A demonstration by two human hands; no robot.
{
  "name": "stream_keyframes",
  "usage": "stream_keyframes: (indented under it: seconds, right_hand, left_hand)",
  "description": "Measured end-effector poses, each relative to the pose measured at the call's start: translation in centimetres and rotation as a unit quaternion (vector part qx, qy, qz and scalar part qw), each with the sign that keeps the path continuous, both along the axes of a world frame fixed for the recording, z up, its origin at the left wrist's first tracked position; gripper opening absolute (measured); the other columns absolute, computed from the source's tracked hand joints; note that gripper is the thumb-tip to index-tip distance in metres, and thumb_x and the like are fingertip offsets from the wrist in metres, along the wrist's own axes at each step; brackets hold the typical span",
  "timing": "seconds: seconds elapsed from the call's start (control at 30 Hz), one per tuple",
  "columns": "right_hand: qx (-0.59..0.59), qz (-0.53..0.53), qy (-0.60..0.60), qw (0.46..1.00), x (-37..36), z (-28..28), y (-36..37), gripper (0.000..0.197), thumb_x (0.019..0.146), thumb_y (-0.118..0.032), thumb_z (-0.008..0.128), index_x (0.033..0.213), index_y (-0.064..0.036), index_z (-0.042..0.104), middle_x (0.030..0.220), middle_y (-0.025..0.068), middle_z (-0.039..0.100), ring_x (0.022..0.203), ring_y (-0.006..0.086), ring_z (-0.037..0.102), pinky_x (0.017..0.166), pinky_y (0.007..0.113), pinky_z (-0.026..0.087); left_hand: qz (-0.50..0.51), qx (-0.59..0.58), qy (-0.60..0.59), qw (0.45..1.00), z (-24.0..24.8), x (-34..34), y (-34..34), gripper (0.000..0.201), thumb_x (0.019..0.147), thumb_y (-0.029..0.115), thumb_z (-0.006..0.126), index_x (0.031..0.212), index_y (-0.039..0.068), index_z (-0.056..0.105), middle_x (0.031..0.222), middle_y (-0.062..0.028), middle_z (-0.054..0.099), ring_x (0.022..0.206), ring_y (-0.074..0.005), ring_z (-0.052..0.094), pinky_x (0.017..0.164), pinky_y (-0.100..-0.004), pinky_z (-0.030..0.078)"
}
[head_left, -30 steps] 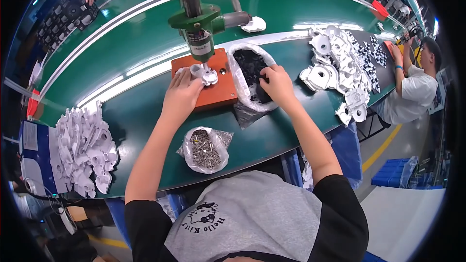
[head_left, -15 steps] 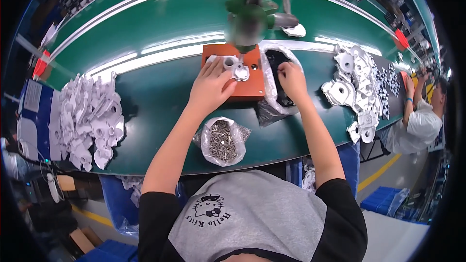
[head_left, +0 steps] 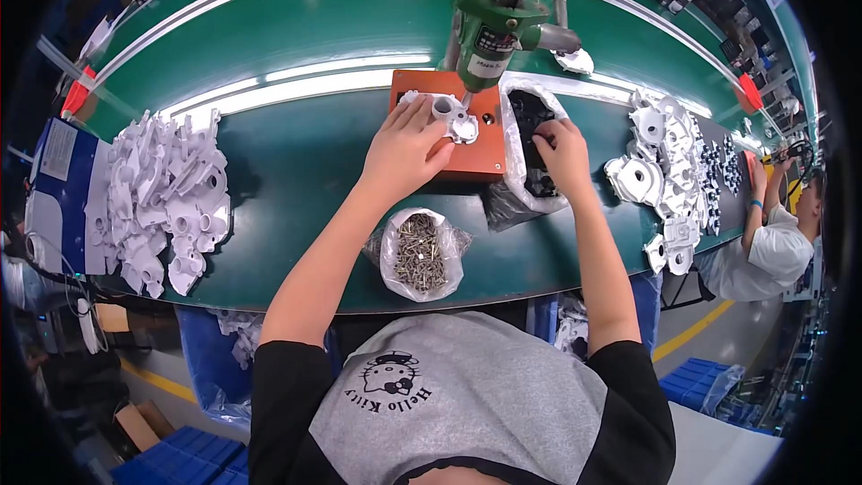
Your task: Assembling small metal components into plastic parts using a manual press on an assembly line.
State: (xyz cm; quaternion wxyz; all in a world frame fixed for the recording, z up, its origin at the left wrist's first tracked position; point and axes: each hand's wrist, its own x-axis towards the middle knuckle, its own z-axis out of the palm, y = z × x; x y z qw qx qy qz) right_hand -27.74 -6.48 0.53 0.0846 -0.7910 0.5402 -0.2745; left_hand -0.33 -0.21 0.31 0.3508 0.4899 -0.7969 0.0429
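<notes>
A white moulded housing part (head_left: 443,108) with a round tubular boss lies on an orange fixture block (head_left: 479,159). My left hand (head_left: 404,151) rests on its left and near side, the long fingers flat over the edge and the thumb apart, keeping hold of it. Directly above, the tip of a green power screwdriver (head_left: 489,40) comes down close to the part. My right hand (head_left: 564,154) is at the mouth of a white-lined bag (head_left: 541,202) of small black parts (head_left: 530,112). Its fingertips are pinched together, and what they hold is hidden.
A bag of screws (head_left: 420,254) stands near the table's front edge. White housings pile up on the left (head_left: 166,193) and the right (head_left: 669,157). Small dark-and-white pieces (head_left: 721,171) lie beyond the right pile. Another person (head_left: 763,238) works at far right.
The whole view has shifted slightly, and the screwdriver now looks sharp instead of blurred. My left hand stays on the housing. My right hand remains at the black parts, its fingers slightly repositioned.
</notes>
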Motion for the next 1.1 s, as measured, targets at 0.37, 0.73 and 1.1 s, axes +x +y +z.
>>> stream_keyframes:
  seconds: [0.37,0.73,1.1]
  right_hand:
    - [0.136,0.161,-0.242,0.947,8.1,2.1,-1.6,0.019,0.080,-0.013,0.066,0.090,0.0030,0.068,0.110,0.0119,0.058,0.101,0.0235,0.056,0.086,0.033,0.046]
    - [0.023,0.104,-0.125,0.986,9.9,0.7,-1.6,0.035,0.076,-0.024,0.067,0.102,-0.0015,0.060,0.111,0.0141,0.054,0.110,0.0354,0.046,0.093,0.044,0.037]
    - [-0.056,0.108,-0.192,0.974,8.3,1.8,2.7,0.019,0.078,-0.010,0.065,0.093,-0.0009,0.057,0.095,0.0130,0.057,0.091,0.0316,0.053,0.080,0.039,0.043]
  left_hand:
    - [0.008,-0.007,0.010,1.000,0.0,-0.2,0.1,0.024,0.080,0.024,0.064,0.094,0.005,0.062,0.121,-0.0230,0.057,0.120,-0.0342,0.051,0.105,-0.0437,0.036]
    - [0.024,-0.012,-0.001,1.000,-0.5,0.2,0.1,0.025,0.080,0.027,0.062,0.095,0.006,0.062,0.121,-0.0219,0.057,0.118,-0.0336,0.052,0.104,-0.0434,0.038]
    - [0.023,-0.017,0.013,1.000,-0.7,-0.1,0.0,0.026,0.080,0.028,0.063,0.095,0.008,0.062,0.122,-0.0213,0.056,0.118,-0.0330,0.052,0.105,-0.0430,0.037]
